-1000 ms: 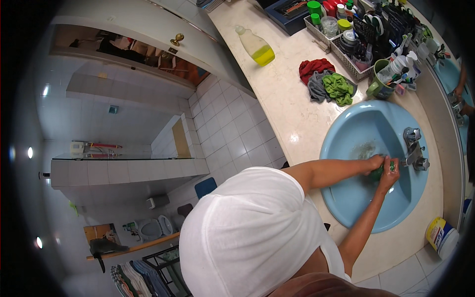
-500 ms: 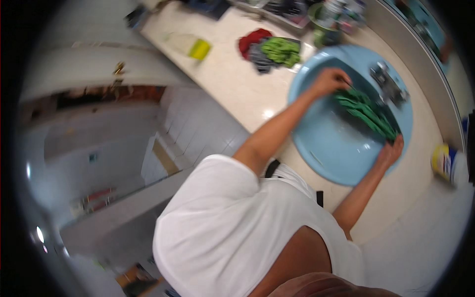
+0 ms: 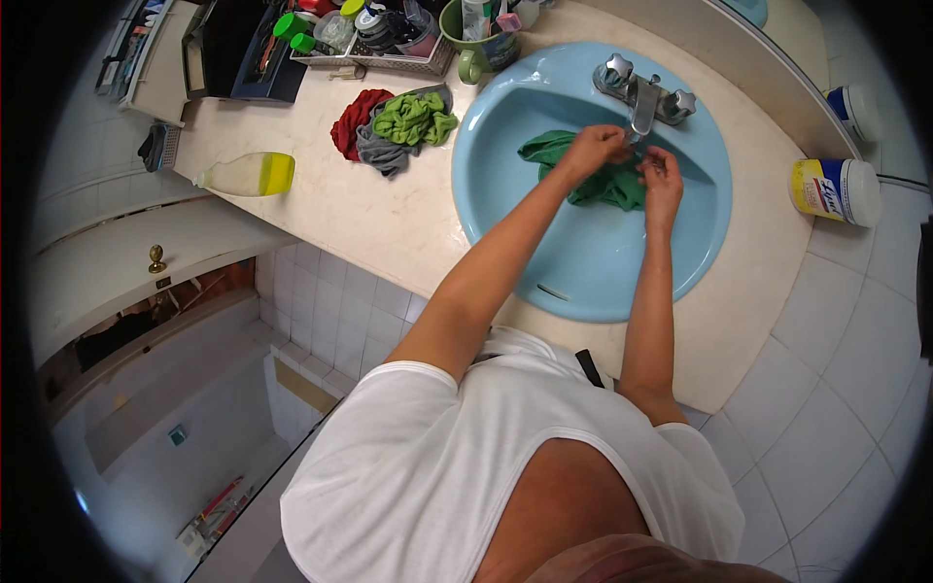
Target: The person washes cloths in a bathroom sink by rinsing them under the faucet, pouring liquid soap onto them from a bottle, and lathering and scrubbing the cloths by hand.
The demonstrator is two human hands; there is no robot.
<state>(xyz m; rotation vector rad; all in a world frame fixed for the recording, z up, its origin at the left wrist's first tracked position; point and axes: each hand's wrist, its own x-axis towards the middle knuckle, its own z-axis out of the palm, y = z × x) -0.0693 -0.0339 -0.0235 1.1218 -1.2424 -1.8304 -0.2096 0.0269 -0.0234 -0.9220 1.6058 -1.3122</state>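
A crumpled dark green cloth [image 3: 608, 187] lies in the light blue sink [image 3: 486, 209], beneath both hands. My left hand [image 3: 596, 151] is over the cloth, close to the chrome faucet [image 3: 641, 102]. Its curled fingertips are blurred under the spout, so any grip is hidden. Just to the right, my right hand [image 3: 662, 185] is raised at the cloth's right edge. Its fingers are loosely bent and apart, with nothing visible between them. Left of the sink, red cloth [image 3: 356, 124], grey cloth [image 3: 384, 154] and lime green cloth [image 3: 413, 119] are bunched together on the counter.
A bottle of yellow liquid [image 3: 255, 175] lies on the counter's left part. Behind the cloths stand a basket of toiletries [image 3: 413, 63] and a green mug [image 3: 476, 53]. A yellow and blue tub with a white lid [image 3: 834, 192] is on the right by the mirror.
The green cloth was stretched between both hands across the sink; now it lies bunched in the basin. My hands have come together near the faucet. The view has turned and sharpened.
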